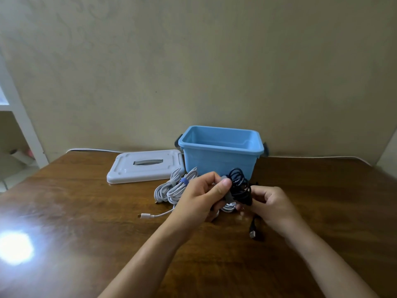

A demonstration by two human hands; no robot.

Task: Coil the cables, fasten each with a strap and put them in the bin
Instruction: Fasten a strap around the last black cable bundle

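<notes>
Both hands are working just above the table [90, 244]: I am reaching in from below with forearms converging, my left hand [200, 195] curling its fingers round a grey strap [228, 196] and pinching it under the thumb, while my right hand [271, 203] is gripping the lower edge of the dark cable coil [239, 184] and holding it upright between them. Its plug end [252, 232] is hanging loose below my right wrist. I am judging that I am fastening this coil; next I am needing to pull the strap snug round the loops and press it closed without letting them spring apart. Just behind my left hand, two white cable coils [174, 189] are lying on the table, each already strapped. Farther back, the blue bin [221, 147] is standing open and holding no cable that I can see, with its white lid [146, 165] lying flat beside it
</notes>
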